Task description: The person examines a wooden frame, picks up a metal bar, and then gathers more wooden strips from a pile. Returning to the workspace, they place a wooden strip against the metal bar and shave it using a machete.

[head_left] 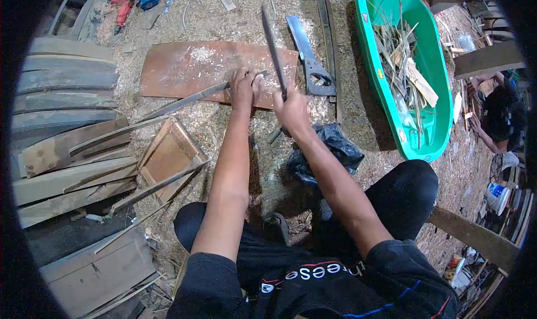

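Observation:
My left hand (243, 88) is closed on a long thin wooden strip (196, 99), pressing its end over a reddish-brown board (184, 67) sprinkled with shavings. The strip slants down to the left, beyond the board's edge. In my right hand (292, 111) is a machete (272, 47), gripped by its handle with the long dark blade pointing up and away. The blade stands just right of my left hand. A handsaw (309, 59) lies on the floor beyond the board's right end. The far fingers of my left hand are partly hidden.
Stacked planks (64, 103) line the left side, near a wooden frame panel (170, 154). To the right stands a green plastic tub (366, 67) of wood scraps. A black plastic bag (330, 151) lies by my right forearm. A red drill (121, 11) is at the far left; another person (500, 115) crouches right.

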Demonstrator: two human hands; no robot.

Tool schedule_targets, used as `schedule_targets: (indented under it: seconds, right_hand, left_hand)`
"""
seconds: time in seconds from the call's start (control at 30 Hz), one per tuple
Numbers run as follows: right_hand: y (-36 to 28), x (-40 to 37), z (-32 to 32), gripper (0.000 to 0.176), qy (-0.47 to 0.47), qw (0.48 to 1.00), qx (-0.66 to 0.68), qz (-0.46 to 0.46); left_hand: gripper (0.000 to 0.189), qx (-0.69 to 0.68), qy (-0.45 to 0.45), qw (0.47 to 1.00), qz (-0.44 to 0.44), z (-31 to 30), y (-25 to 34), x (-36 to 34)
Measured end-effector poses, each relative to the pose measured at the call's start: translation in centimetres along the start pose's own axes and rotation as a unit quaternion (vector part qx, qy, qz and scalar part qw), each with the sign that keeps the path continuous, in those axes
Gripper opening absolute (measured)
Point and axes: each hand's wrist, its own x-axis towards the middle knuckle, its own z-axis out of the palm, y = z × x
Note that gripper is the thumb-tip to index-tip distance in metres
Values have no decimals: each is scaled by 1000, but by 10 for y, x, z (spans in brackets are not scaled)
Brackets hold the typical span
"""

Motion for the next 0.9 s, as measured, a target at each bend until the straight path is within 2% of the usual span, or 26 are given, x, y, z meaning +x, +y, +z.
schedule_targets:
  seconds: [0.07, 0.13, 0.23, 0.33, 0.37, 0.5, 0.6, 0.63, 0.73, 0.77, 0.87, 0.9]
  right_hand:
    - [29, -10, 17, 32, -41, 998, -55, 15]
    - [27, -11, 14, 39, -83, 993, -67, 57]
    - [25, -12, 9, 38, -107, 988, -60, 96]
    - [11, -8, 3, 30, -27, 999, -11, 45]
    - [6, -5, 1, 30, -32, 997, 9, 65]
    - [23, -16, 12, 32, -88, 990, -71, 78]
    - [29, -8, 9, 33, -85, 994, -41, 47]
    - [20, -2, 1, 33, -105, 991, -36, 70]
    - [2, 2, -5, 33, -47, 996, 13, 76]
    - [4, -2, -4, 34, -80, 992, -6, 101]
    - [32, -13, 12, 34, -71, 994, -75, 43]
    - [29, -11, 10, 33, -79, 993, -82, 44]
  left_hand:
    - [17, -17, -30, 999, -25, -9, 9, -1]
    - [17, -26, -40, 998, -30, -11, 10, 11]
    - [17, -28, -40, 998, -29, -11, 12, 3]
    - [16, -29, -12, 999, -18, -8, 9, 2]
    - [17, -25, -12, 999, -20, -7, 8, 1]
    - [21, -6, -23, 999, -26, -7, 8, -2]
    - [21, 4, -21, 1000, -15, -3, 3, -3]
    - [20, 3, -9, 1000, -10, -3, 5, -2]
    - [18, -5, -1, 1000, -9, -8, 8, -1]
    - [17, -11, -2, 1000, -8, -11, 11, 1]
    - [16, -23, -30, 999, -36, -9, 12, -1]
    - [14, -30, -13, 999, -24, -9, 11, 2]
